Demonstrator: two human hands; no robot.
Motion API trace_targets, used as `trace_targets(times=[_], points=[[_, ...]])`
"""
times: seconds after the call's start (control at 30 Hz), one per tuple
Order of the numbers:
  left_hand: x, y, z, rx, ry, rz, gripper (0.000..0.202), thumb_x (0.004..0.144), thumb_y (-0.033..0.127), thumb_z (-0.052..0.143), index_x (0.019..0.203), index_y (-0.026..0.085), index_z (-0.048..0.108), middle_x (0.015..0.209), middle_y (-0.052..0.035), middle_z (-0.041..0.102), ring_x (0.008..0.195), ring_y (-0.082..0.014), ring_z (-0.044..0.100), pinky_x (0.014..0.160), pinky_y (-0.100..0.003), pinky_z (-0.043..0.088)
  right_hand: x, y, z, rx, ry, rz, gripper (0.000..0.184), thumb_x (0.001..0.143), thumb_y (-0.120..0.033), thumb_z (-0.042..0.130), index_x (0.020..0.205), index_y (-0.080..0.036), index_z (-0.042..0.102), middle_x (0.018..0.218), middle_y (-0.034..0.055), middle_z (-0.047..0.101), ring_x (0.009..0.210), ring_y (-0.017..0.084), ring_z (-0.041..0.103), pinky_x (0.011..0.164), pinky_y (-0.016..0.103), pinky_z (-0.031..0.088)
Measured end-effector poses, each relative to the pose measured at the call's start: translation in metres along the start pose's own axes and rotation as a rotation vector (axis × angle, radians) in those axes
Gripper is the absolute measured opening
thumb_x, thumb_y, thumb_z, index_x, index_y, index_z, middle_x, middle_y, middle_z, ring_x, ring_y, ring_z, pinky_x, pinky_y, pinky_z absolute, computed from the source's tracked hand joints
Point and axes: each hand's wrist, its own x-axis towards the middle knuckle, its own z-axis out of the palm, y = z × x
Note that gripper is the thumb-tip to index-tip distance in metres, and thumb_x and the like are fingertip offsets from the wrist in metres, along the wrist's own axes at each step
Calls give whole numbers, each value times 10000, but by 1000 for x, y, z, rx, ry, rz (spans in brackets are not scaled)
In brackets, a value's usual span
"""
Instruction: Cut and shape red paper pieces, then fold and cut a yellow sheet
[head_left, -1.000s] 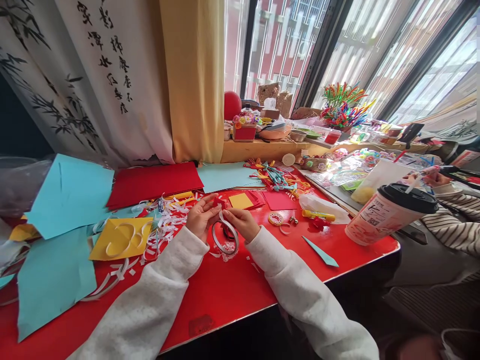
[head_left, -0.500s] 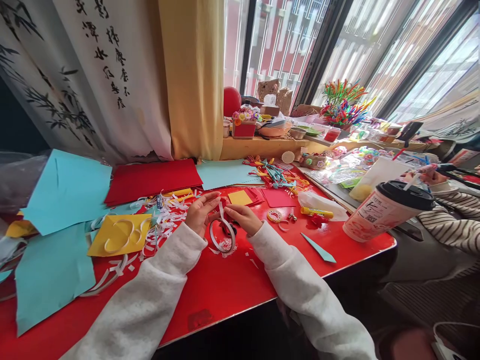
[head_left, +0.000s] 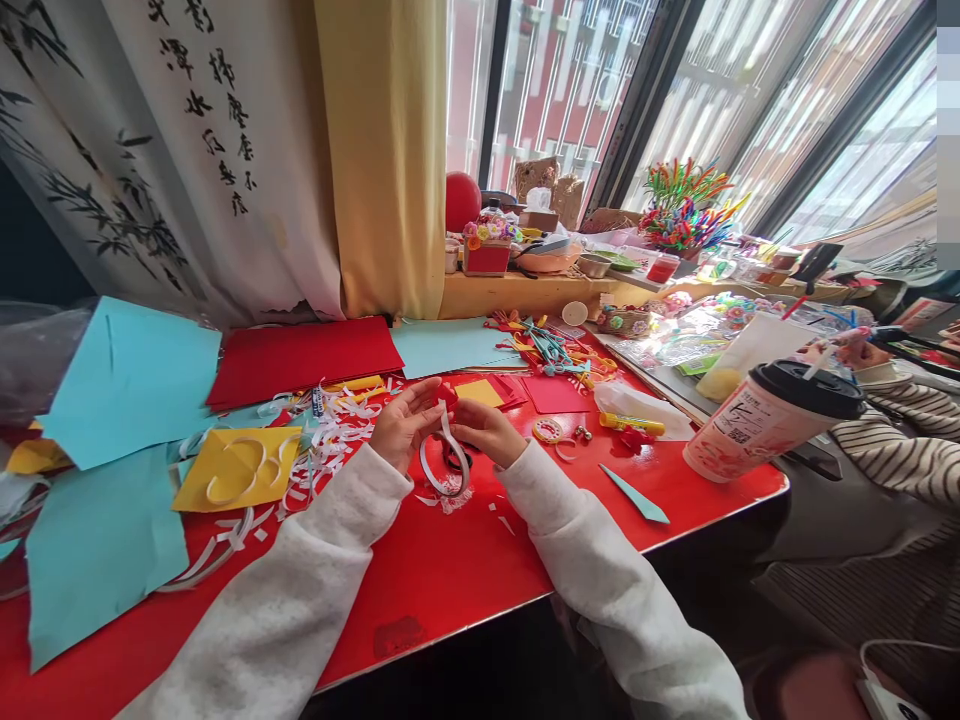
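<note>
My left hand (head_left: 407, 428) is closed, its thumb and fingertips pinching the free end of a strip drawn from a roll of white tape (head_left: 464, 477). The roll dangles below the fingers, just above the red tabletop. Between my two hands shows a small red paper piece (head_left: 445, 392), partly hidden by the fingers. My right hand (head_left: 489, 430) is closed too, with its fingertips at this red piece and the top of the tape strip. What exactly lies under the right fingertips is hidden. Behind the roll sits a small dark object, and below it a heap of white paper shreds (head_left: 454, 500).
Blue sheets (head_left: 112, 540), a yellow sheet (head_left: 199, 485) and white paper scraps (head_left: 337, 445) lie left. Red sheets (head_left: 307, 360) are behind. To the right are a glue stick (head_left: 631, 424), a blue paper sliver (head_left: 634, 493) and a lidded cup (head_left: 765, 425). A person's striped sleeve (head_left: 900, 440) is far right.
The fingers have shifted slightly around the tape strip, and more of the red paper piece shows between my hands. The tape roll still hangs in nearly the same place.
</note>
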Motion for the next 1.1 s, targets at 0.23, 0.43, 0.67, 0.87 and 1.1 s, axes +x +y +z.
trace_targets(times=[0.23,0.43,0.67,0.87,1.1], points=[[2,5,-1,-6,-13,-89,348,604,50,608,939,130,559,896,-49,596,720,-107,586,627,-186,491,-1,6,0,-417,151,-149,242,704,-298,524,895,-151,539,799,41,580,704,130,538,656,262,447],[2,9,-2,41,75,-132,312,585,32,612,880,131,586,900,-36,603,669,-80,586,593,-162,476,-1,5,-5,-654,282,-173,220,732,-252,474,893,-137,568,773,57,596,658,139,546,622,265,439],[3,-2,-6,116,96,-66,261,531,106,677,785,102,616,812,-54,637,819,-150,580,723,-235,458,3,6,-6,-131,280,-32,307,607,-333,606,847,-165,512,770,25,586,663,131,553,618,263,439],[2,-16,-8,173,83,-33,262,532,189,689,777,105,645,966,-97,618,953,-201,538,809,-290,427,4,7,-10,-54,299,-27,321,649,-453,528,763,-185,394,659,-26,527,412,37,388,397,197,298],[4,-21,-10,155,-55,30,343,584,203,666,918,150,608,957,-80,632,966,-201,544,853,-311,407,3,10,-7,-54,291,-8,335,650,-456,520,785,-189,370,626,-45,479,421,39,364,392,200,260]])
